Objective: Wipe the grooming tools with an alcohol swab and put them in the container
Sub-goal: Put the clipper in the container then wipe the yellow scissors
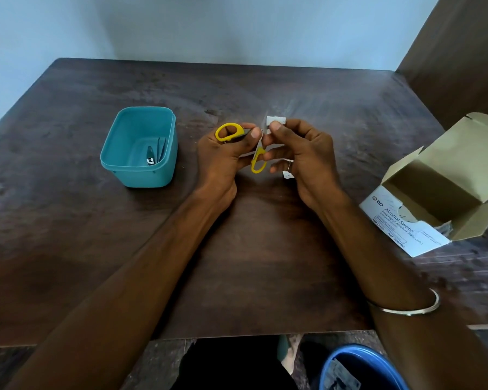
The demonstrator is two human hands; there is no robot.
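1. My left hand (223, 153) grips the scissors (238, 142) above the middle of the table (68, 220); its fingers curl round one yellow handle loop, with the thumb laid along the handle toward the blades.
2. The scissors stand open: one yellow loop sits at the far left in my left hand, the other hangs nearer me, between my two hands.
3. My right hand (299, 153) pinches the white swab (275, 122) between thumb and fingers, pressed against a blade at the far end of the scissors. Lower fingers of this hand also hold a small torn wrapper (288, 173).
4. The teal container (140, 146) stands on the table left of my hands, open at the top. A nail clipper (150, 157) and a second slim metal tool (161, 149) lie inside it, toward its right wall.
5. The swab box (423, 204) lies at the right edge of the table, its flaps open, well apart from my hands.
6. A blue bin (361, 367) sits below the near table edge, on the right.
7. A metal bangle (412, 308) circles my right forearm.
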